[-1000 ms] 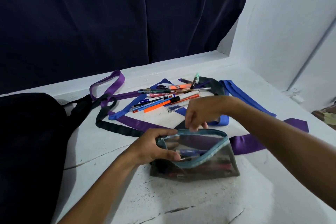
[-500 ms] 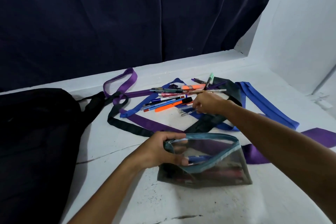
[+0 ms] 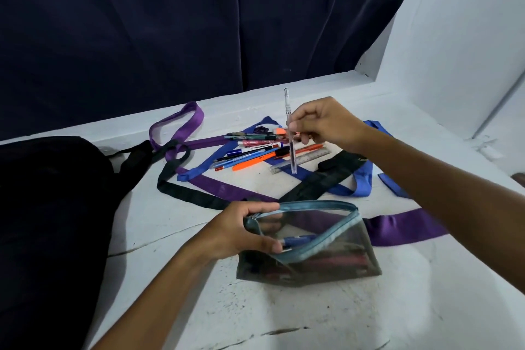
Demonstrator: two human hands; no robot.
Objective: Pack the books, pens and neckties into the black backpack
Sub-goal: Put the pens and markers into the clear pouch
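My right hand [image 3: 326, 125] pinches a clear pen [image 3: 290, 133] and holds it nearly upright above the pile of pens [image 3: 250, 152]. My left hand [image 3: 241, 231] grips the left end of a see-through pouch [image 3: 335, 258] with a teal zipper, holding its mouth open; a few pens lie inside. Purple [image 3: 181, 128], blue [image 3: 362, 179] and black [image 3: 321, 182] neckties lie tangled on the white table [image 3: 312, 315]. The black backpack [image 3: 48, 207] sits at the left. No books are in view.
A clear ruler [image 3: 304, 160] lies beside the pens. A dark blue curtain [image 3: 199, 22] hangs behind the table, and a white wall [image 3: 468, 37] stands at the right. The tabletop shows cracks near the front edge.
My right hand has picked a clear pen out of the pile and lifted it upright. My left hand still holds the pouch open.
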